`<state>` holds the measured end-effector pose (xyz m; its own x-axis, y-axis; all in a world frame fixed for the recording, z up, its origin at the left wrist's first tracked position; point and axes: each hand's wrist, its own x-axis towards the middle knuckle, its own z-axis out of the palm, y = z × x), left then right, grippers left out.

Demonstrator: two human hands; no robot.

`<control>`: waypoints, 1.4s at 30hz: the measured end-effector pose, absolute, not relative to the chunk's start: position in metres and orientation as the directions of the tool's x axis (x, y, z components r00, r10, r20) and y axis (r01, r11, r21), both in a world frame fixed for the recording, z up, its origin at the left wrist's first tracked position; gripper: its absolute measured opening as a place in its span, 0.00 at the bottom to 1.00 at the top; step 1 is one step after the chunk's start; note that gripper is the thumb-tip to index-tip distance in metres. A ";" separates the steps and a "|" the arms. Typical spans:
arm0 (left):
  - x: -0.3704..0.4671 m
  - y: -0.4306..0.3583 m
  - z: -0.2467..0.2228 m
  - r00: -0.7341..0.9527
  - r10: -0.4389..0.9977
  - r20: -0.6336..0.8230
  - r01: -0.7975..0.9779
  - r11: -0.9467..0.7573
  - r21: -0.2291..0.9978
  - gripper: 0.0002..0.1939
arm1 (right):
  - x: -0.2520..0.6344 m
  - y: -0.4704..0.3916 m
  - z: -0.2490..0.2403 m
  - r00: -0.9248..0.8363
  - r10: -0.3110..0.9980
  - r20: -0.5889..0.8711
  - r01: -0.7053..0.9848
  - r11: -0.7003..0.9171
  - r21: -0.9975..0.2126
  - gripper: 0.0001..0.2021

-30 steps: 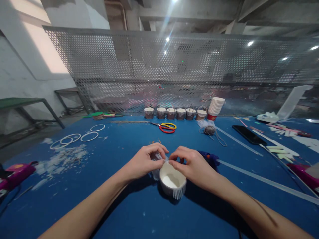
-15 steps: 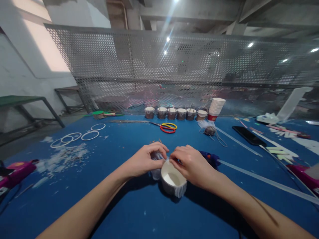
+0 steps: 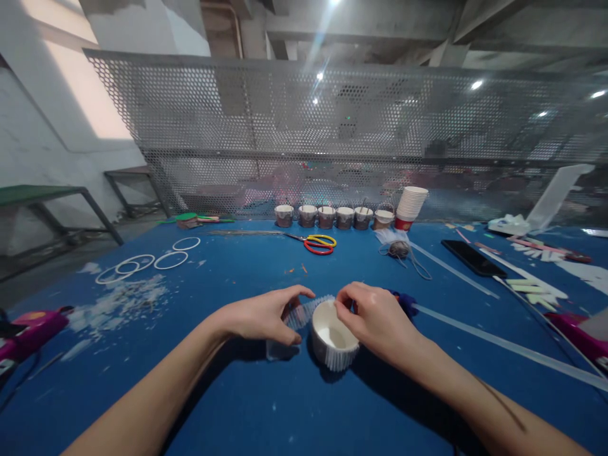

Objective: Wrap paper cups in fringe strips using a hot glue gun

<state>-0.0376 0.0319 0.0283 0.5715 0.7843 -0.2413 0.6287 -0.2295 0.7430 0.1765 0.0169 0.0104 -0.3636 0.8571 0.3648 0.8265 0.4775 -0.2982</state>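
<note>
On blue table (image 3: 237, 405), white cup (image 3: 333, 335), mouth up, axis near vertical

craft workshop, blue worktable (image 3: 237, 392) strewn with white scraps (image 3: 121, 304), scissors (image 3: 319, 244) and stacked paper cups (image 3: 411, 206), perforated metal screen (image 3: 285, 126) behind, bare concrete beams (image 3: 365, 28) across the top, metal-legged stools (image 3: 47, 195) at left

Our blue surface (image 3: 237, 392) bears six cups (image 3: 325, 217) in a row at the far side, a stack (image 3: 411, 206) just beside them, scissors (image 3: 319, 244) in front, yarn (image 3: 399, 249) and a phone (image 3: 474, 258) rightward. We have white rings (image 3: 171, 260) and scraps (image 3: 123, 301) leftward, and a fringed cup (image 3: 327, 354) nearer us.
</note>
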 end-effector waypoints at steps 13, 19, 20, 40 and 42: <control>-0.039 0.041 0.028 0.372 0.928 0.001 0.385 -0.155 0.910 0.17 | 0.178 0.015 0.011 -0.397 0.852 0.341 0.784 0.508 -0.357 0.07; -0.029 0.036 0.020 0.482 0.874 0.070 0.429 -0.304 0.851 0.07 | 0.179 0.016 0.016 -0.412 0.860 0.300 0.721 0.509 -0.470 0.07; -0.028 0.036 0.019 0.475 0.877 0.073 0.415 -0.296 0.860 0.06 | 0.179 0.016 0.017 -0.405 0.864 0.300 0.711 0.504 -0.491 0.07; -0.023 0.036 0.010 0.370 0.929 -0.020 0.189 -0.054 0.981 0.09 | 0.175 0.022 0.025 -0.410 0.867 0.283 0.522 0.478 -0.707 0.08; -0.023 0.036 0.011 0.367 0.930 -0.023 0.180 -0.047 0.983 0.10 | 0.175 0.023 0.025 -0.410 0.866 0.286 0.520 0.480 -0.707 0.07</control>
